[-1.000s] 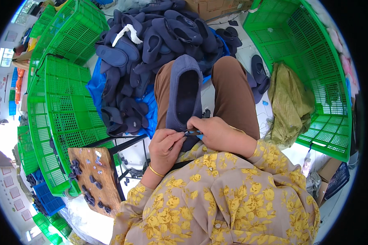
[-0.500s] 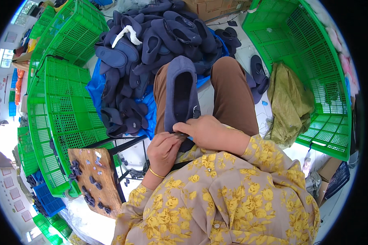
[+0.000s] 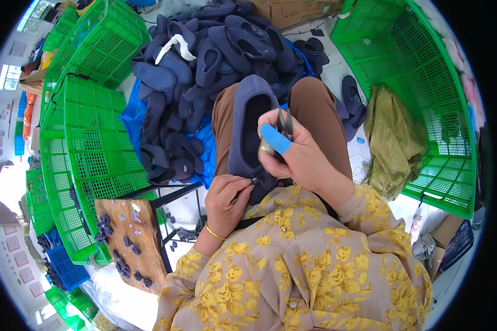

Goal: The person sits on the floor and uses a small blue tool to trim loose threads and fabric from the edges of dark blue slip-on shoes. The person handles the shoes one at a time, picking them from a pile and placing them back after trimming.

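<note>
Green plastic crates (image 3: pixel 88 138) flank my lap; beyond my knees, past the slipper's toe, lies the heap of navy slippers (image 3: pixel 204 60) on a blue sheet. Landmark: the navy slipper (image 3: pixel 247 129) on my lap, long axis running straight away from me, toe far, heel near. Olive cloth (image 3: pixel 389 138) lies well right of it; wooden board (image 3: pixel 130 243) with small dark pieces sits left of its heel. My right hand (image 3: pixel 298 157) is over the opening, fingers closed on small scissors (image 3: pixel 285 122), blue tape on one finger. My left hand (image 3: pixel 229 198), nearer the heel, pinches the heel edge.
</note>
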A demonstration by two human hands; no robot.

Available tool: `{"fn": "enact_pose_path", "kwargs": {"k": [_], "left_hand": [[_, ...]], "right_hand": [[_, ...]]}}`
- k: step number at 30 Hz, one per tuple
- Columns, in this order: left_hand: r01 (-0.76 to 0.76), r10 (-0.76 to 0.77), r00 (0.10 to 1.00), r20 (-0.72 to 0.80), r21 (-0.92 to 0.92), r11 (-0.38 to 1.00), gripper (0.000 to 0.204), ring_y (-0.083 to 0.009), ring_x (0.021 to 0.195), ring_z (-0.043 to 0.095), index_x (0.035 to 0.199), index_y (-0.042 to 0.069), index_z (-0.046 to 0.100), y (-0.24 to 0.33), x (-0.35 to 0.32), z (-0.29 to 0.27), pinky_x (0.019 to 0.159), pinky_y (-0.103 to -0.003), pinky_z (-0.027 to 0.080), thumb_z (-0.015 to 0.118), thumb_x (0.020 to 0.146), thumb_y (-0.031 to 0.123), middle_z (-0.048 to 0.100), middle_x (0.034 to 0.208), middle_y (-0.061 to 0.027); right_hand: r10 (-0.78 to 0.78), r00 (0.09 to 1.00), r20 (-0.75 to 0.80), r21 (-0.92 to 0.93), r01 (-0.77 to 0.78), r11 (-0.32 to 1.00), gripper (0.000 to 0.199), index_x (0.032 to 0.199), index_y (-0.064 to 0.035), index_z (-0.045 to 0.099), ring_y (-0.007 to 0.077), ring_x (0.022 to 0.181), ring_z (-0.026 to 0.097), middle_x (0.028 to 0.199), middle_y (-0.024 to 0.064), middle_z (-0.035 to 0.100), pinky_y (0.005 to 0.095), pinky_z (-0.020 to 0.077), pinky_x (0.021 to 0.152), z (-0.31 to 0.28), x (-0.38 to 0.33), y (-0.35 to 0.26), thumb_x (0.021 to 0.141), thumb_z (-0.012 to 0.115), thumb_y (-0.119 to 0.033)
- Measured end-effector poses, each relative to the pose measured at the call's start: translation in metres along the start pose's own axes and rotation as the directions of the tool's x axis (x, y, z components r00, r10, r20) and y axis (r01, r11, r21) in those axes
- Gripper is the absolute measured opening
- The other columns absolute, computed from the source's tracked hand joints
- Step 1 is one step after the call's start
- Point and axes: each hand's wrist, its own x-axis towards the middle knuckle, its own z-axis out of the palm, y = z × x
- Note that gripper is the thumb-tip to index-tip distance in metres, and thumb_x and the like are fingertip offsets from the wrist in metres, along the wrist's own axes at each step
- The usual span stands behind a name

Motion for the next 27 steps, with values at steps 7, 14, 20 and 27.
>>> {"fn": "enact_pose_path", "kwargs": {"k": [7,14,20,27], "left_hand": [[0.119,-0.116,0.992,0.055,-0.044,0.992,0.019,-0.0261,0.081,0.062,0.087,0.005,0.069,0.004,0.005,-0.003,0.069,-0.033,0.049,0.077,0.07,0.0,0.066,0.086,-0.0084],[0.163,-0.154,0.98,0.123,-0.069,0.984,0.017,-0.0251,0.08,0.061,0.086,0.005,0.068,0.002,0.009,-0.008,0.069,-0.032,0.049,0.075,0.07,0.0,0.065,0.086,-0.0079],[0.178,-0.168,0.979,0.115,-0.076,0.981,0.017,-0.0249,0.079,0.061,0.085,0.005,0.068,0.001,0.008,-0.006,0.069,-0.032,0.048,0.074,0.069,0.0,0.065,0.084,-0.0077],[0.153,-0.145,0.984,0.108,-0.066,0.986,0.016,-0.0253,0.078,0.061,0.084,0.004,0.068,0.001,0.01,-0.004,0.069,-0.032,0.048,0.073,0.069,0.0,0.064,0.082,-0.008]], "right_hand": [[-0.106,0.99,0.089,-0.619,0.139,0.773,0.009,0.106,-0.0098,0.058,0.0047,0.07,0.046,0.075,-0.0018,0.051,0.0204,0.039,0.062,-0.014,-0.029,-0.014,0.097,0.057,-0.008],[-0.079,0.954,0.29,-0.932,0.3,0.204,0.032,0.101,-0.0058,0.063,0.031,0.082,0.066,0.087,0.0113,0.067,0.0398,0.0521,0.071,-0.032,-0.041,0.033,0.069,0.065,-0.003],[-0.029,0.962,0.271,-0.945,0.272,0.182,0.029,0.099,-0.005,0.063,0.0315,0.083,0.066,0.086,0.0116,0.066,0.041,0.0522,0.071,-0.031,-0.039,0.034,0.069,0.065,-0.002],[0.017,0.97,0.244,-0.964,0.24,0.116,0.03,0.098,-0.0031,0.063,0.0325,0.081,0.066,0.084,0.0132,0.066,0.041,0.0523,0.07,-0.026,-0.036,0.035,0.068,0.064,0.001]]}}
